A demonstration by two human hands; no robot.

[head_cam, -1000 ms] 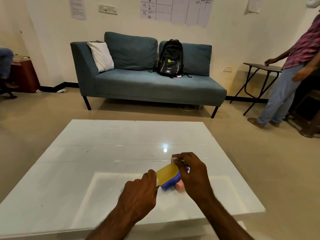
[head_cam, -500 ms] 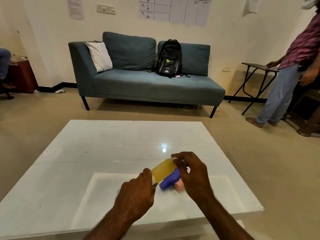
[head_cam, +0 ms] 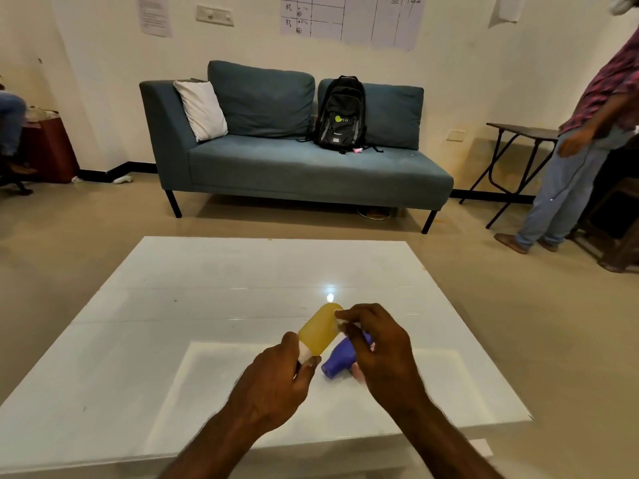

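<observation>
Item: yellow translucent squeeze bottle (head_cam: 320, 331), being held clear of the white glossy table (head_cam: 242, 288), above its near half and somewhat right of the middle, tilted with the rounded base pointing up and away. The white cap end (head_cam: 304, 355) is being gripped by the left hand (head_cam: 273, 378), fingers curled closely round it. The far end is being pinched by the right hand (head_cam: 383, 354), thumb and forefinger closed narrowly on a small whitish bit there; what that bit is cannot be told. Lying on the table beneath the right hand: a purple bottle (head_cam: 337, 361) on its side, and just beside it a pink item (head_cam: 358, 372), mostly hidden. Progress, as judged: the yellow bottle is being handled in the air with the cap seemingly in place, so any opening is judged as only being started; whether the cap is being turned cannot be told. The purple bottle and the pink item are not being gripped by either hand and are judged as yet to be dealt with.
</observation>
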